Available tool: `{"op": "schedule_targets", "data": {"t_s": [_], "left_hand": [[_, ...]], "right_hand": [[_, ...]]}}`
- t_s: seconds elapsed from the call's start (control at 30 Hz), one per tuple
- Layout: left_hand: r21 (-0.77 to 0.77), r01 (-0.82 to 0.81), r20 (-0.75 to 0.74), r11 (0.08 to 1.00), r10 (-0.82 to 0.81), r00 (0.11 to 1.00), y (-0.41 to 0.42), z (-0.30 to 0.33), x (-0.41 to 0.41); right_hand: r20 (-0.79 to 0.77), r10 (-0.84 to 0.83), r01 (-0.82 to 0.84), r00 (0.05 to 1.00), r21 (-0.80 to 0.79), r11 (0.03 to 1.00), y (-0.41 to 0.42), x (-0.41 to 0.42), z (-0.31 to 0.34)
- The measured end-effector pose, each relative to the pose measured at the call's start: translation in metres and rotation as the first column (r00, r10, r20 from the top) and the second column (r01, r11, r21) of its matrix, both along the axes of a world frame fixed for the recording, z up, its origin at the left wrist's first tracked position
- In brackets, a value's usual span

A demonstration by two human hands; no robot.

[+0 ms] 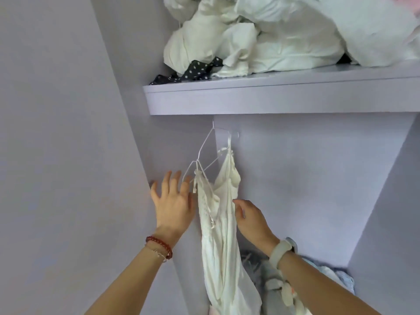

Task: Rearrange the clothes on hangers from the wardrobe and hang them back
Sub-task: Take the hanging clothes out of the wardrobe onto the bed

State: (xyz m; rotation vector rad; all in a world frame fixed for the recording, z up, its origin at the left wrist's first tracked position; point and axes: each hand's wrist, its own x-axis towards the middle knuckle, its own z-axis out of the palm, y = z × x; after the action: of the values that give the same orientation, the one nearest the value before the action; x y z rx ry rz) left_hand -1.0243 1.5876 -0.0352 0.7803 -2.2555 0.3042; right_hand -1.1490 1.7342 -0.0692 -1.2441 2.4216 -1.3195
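White dress on its hanger in the wardrobe

A white dress (218,214) hangs from a thin white hanger (205,153) under the shelf (272,96). The left hand (173,203) is spread flat beside it. The right hand (250,218) touches the fabric, fingers curled; whether it pinches is unclear.

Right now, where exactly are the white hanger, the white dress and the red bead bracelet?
white hanger (205,142): head view, on its thin sloping left arm.
white dress (218,235): head view, mid-body of the hanging fabric.
red bead bracelet (160,243): head view, on the beads across the left wrist.
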Motion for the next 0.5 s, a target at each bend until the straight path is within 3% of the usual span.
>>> {"op": "schedule_targets", "data": {"t_s": [0.13,0.3,0.43,0.5], "left_hand": [[-0.085,-0.124,0.043,0.989,0.128,0.991,-0.022,0.001,-0.013],[-0.043,-0.236,0.047,0.971,0.238,0.97,-0.028,0.0,-0.024],[-0.05,-0.271,0.096,0.961,0.275,0.957,-0.03,-0.005,-0.023],[-0.066,-0.275,0.099,0.959,0.28,0.955,-0.033,-0.006,-0.022]], "right_hand": [[0.107,0.11,-0.099,0.988,-0.101,0.99,-0.066,-0.027,0.036],[0.274,0.185,-0.138,0.944,-0.182,0.974,-0.146,-0.053,0.071],[0.446,0.265,-0.172,0.855,-0.239,0.956,-0.177,-0.054,0.086],[0.539,0.275,-0.103,0.796,-0.326,0.94,-0.182,-0.053,0.088]]}}
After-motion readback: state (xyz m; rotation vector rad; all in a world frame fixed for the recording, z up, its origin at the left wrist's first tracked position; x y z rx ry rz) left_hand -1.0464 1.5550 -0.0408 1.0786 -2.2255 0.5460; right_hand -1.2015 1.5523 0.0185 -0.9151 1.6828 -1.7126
